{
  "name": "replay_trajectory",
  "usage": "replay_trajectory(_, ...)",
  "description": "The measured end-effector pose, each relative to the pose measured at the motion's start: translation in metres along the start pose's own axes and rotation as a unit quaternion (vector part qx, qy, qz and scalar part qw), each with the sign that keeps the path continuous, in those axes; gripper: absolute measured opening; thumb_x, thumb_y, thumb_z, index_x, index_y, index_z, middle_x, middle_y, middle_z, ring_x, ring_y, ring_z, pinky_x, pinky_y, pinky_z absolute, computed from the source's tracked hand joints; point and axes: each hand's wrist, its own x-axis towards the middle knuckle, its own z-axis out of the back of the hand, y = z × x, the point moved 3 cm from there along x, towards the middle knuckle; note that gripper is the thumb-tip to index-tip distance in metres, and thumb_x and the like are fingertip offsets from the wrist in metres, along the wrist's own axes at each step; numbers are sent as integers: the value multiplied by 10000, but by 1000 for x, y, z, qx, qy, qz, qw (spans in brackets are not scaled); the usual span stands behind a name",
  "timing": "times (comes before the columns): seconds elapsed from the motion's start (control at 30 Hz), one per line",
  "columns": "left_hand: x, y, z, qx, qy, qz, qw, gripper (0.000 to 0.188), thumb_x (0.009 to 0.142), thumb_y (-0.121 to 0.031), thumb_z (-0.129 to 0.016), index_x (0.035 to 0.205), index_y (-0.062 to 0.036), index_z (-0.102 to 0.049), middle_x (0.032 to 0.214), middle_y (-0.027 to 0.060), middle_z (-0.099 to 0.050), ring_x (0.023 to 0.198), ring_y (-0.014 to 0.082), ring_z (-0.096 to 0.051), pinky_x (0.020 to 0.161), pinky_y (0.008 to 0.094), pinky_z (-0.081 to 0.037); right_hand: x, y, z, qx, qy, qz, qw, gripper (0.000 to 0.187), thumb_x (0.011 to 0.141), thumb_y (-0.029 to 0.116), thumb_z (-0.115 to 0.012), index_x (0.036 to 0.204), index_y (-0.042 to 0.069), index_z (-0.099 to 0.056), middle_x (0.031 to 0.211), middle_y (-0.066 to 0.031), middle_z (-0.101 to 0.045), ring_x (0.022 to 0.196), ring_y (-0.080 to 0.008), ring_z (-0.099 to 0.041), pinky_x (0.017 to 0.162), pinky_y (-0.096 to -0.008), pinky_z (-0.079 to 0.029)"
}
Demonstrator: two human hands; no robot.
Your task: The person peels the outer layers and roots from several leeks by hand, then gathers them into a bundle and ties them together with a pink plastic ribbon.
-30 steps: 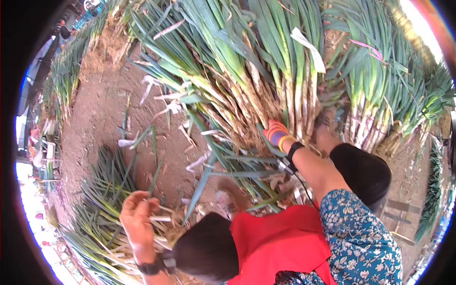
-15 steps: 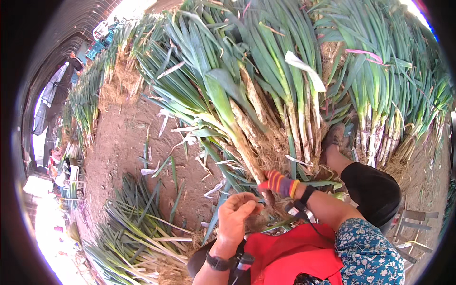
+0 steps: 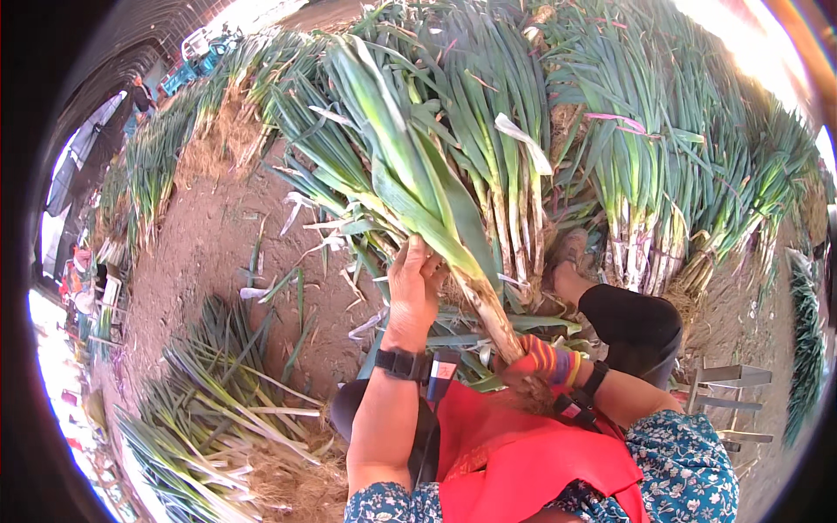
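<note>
A leek [image 3: 491, 312] with broad green leaves and a soil-stained pale stalk slants across in front of me. My right hand [image 3: 534, 359], in a striped glove, is wrapped round the lower stalk near its roots. Bare, my left hand [image 3: 413, 283] meets the leek higher up, where stalk turns to leaf, its fingers curled against the outer leaves and partly hidden. Behind it leans a pile of leeks [image 3: 323, 161] with stringy roots.
To my lower left lies a heap of leeks [image 3: 231, 392] with pale stalks and roots. Tied bundles [image 3: 641, 209] stand at the right. Loose leaf scraps litter the soil [image 3: 214, 235]. A low metal stool [image 3: 732, 376] is beside my knee. A person [image 3: 141, 96] stands far left.
The leek has been lifted off the pile toward me, in my right hand. My left hand has moved up and forward onto it.
</note>
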Motion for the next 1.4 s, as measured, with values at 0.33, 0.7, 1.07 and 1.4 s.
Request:
replay_trajectory(0.33, -34, -8, 20, -24, 17, -70, 997, 348, 721, 19, -679, 1050, -31, -577, 949, 63, -625, 884, 226, -595, 777, 390, -485, 58, 87, -26, -459, -278, 406, 740, 533, 711, 188, -719, 1168, 6, -515, 912, -147, -638, 759, -258, -607, 703, -295, -473)
replay_trajectory(0.7, -66, -65, 62, -21, -13, -136, 990, 453, 660, 6, -722, 1080, -2, -554, 958, 85, -618, 858, 220, -595, 779, 368, -501, 27, -54, 106, -658, -291, 203, 664, 160, 790, 180, -586, 829, 34, -639, 842, -178, -637, 747, -300, -617, 670, -424, -474)
replay_trajectory(1.07, -80, -69, 80, 21, 33, -141, 989, 492, 726, -87, -727, 1168, -51, -512, 1035, 77, -604, 921, 237, -606, 757, 406, -522, 64, 78, -12, -447, -58, 314, 836, 594, 738, 334, -706, 1181, -3, -499, 1087, -193, -597, 994, -314, -583, 845, -368, -453)
replay_trajectory(1.4, -83, -59, 68, 43, 42, -126, 990, 483, 751, -88, -698, 1182, -8, -496, 1051, 87, -593, 932, 229, -593, 801, 396, -497, 24, -34, -42, -275, -73, 22, 959, 483, 693, 204, -716, 1093, -14, -556, 872, -135, -633, 773, -146, -553, 726, -293, -456)
